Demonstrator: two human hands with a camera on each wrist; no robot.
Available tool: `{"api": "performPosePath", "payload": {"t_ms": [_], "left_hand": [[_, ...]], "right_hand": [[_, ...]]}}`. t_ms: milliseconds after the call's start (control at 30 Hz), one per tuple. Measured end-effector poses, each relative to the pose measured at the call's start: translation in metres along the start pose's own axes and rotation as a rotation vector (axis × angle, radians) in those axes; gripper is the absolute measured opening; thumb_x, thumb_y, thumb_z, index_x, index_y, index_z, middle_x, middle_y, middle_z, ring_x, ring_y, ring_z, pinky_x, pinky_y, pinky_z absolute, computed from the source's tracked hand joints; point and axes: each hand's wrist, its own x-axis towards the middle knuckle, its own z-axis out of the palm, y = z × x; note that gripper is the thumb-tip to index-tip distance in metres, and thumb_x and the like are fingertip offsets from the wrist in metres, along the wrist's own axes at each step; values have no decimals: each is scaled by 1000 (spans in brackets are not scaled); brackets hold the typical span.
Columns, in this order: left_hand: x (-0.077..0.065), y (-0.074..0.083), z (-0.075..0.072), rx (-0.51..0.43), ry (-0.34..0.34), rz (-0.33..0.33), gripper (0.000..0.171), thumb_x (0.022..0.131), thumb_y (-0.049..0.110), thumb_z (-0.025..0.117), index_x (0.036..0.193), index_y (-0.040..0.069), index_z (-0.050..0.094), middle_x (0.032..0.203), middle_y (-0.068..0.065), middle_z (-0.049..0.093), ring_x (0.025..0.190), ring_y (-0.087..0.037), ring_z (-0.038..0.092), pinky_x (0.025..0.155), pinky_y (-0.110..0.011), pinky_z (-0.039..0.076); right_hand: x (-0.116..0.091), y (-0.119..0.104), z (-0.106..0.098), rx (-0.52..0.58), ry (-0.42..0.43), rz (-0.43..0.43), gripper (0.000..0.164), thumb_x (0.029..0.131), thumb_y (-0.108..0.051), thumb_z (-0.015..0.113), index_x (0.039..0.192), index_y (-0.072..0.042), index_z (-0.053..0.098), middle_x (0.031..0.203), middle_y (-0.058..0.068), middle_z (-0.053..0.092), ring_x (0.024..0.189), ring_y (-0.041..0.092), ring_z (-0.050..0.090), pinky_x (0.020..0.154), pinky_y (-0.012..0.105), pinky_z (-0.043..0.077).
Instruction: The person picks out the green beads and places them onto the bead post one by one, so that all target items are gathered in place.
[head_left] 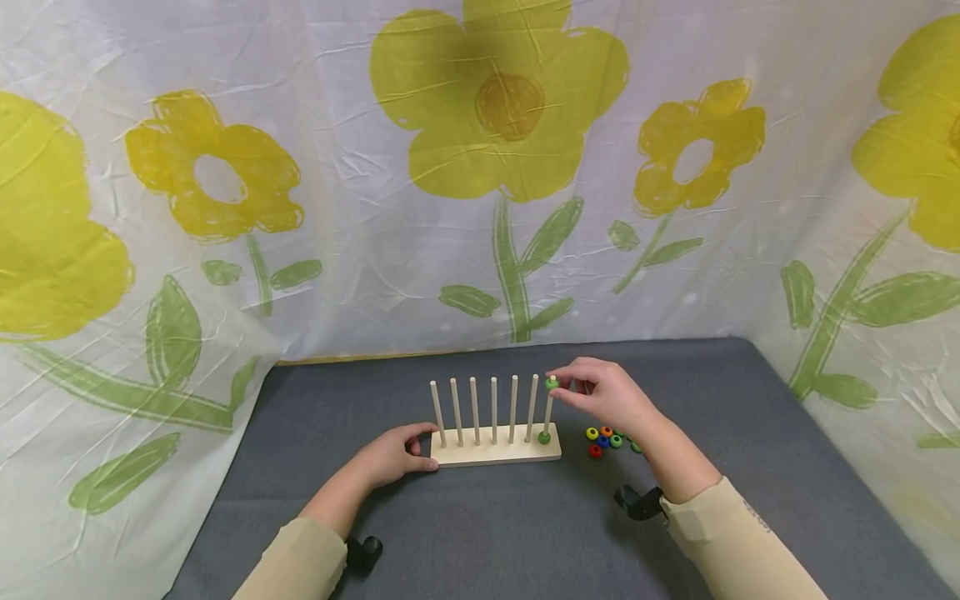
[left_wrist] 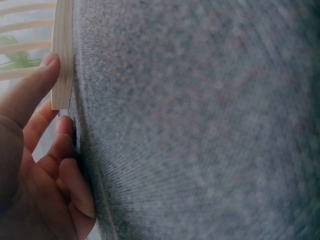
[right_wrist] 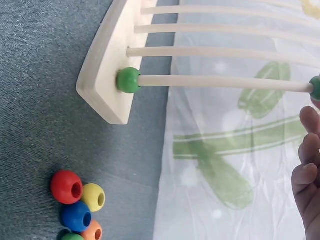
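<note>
A pale wooden base (head_left: 491, 451) with a row of several upright pegs stands on the grey cloth. My left hand (head_left: 393, 455) grips its left end, thumb on the near side in the head view; the left wrist view shows the thumb and a finger around the board's end (left_wrist: 62, 95). My right hand (head_left: 603, 392) pinches a green bead (head_left: 552, 383) at the top of the rightmost peg (right_wrist: 225, 83), whose tip pokes through. At the foot of that peg sits another green bead (right_wrist: 128, 80). The other pegs carry no beads.
Right of the base lies a cluster of loose beads, among them a red bead (right_wrist: 66, 187), a yellow bead (right_wrist: 93, 197), a blue bead (right_wrist: 76, 216) and an orange bead (right_wrist: 92, 231). Part of the cluster is under the right forearm. A flower-printed curtain (head_left: 352, 275) hangs behind the table.
</note>
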Motion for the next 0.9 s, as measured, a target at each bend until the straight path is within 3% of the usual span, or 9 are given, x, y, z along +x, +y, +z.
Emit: {"api": "performPosePath", "payload": {"t_ms": [333,567,900], "left_hand": [[1,-1,0,3,8,-6,60,80,31,84,135,21,61,80,0,52,67,-16,45,62,-33,34],[2,-2,1,-4,5,-7,60,80,30,84,135,22,61,80,0,52,67,-16,45,62,-33,34],[1,2,1,-2,11,-24,60,80,30,84,134,21,61,81,0,52,68,-16,45,62,-33,34]], "right_hand": [[-1,7,8,42,-36,29,8,89,-23,76,95,-18,76,85,-11,63,67,10,49,61,27,43],[-5,14,14,63,-88,59,18,89,-21,77,107,-17,78,88,-12,64,67,9,49,61,27,44],[-8,26,26,68,-140,78,20,89,-25,76,107,-15,78,93,-10,66,70,9,50,63,28,45]]}}
